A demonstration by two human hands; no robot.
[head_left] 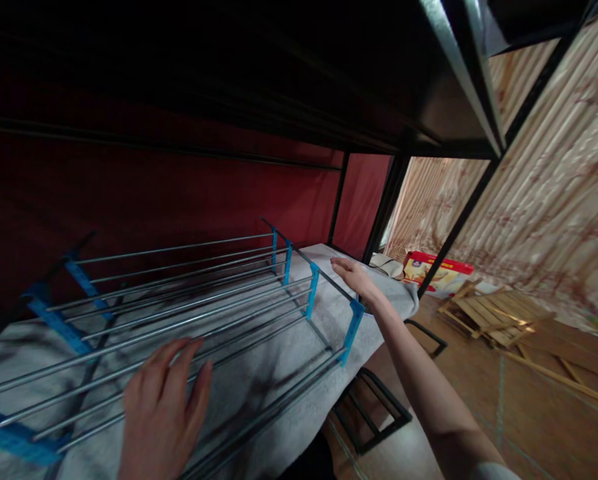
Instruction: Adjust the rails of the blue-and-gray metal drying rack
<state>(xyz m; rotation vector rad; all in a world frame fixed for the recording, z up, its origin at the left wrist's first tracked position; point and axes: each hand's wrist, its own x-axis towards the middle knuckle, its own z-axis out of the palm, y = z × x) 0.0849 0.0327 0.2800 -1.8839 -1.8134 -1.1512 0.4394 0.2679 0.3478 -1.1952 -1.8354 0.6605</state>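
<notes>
A rack of thin silver metal tubes (pixel 171 325) with blue plastic connectors (pixel 351 333) and dark side bars lies across a grey cloth (pixel 263 367). My left hand (pixel 163 407) is over the near left part of the rack, fingers loosely bent and slightly apart, thumb out to the right. Whether its palm touches the tubes I cannot tell. At the rack's right end my right hand (pixel 353 275) stretches out flat beside the dark side bar, with nothing visible in it. Contact between that hand and the bar is unclear.
A black metal frame (pixel 461 223) with a dark overhead panel surrounds the cloth-covered surface. Red fabric (pixel 203 193) hangs behind. On the right are black metal rungs (pixel 379 433), a red and yellow box (pixel 439 270), a wooden slatted piece (pixel 501 313) and a patterned curtain (pixel 543 173).
</notes>
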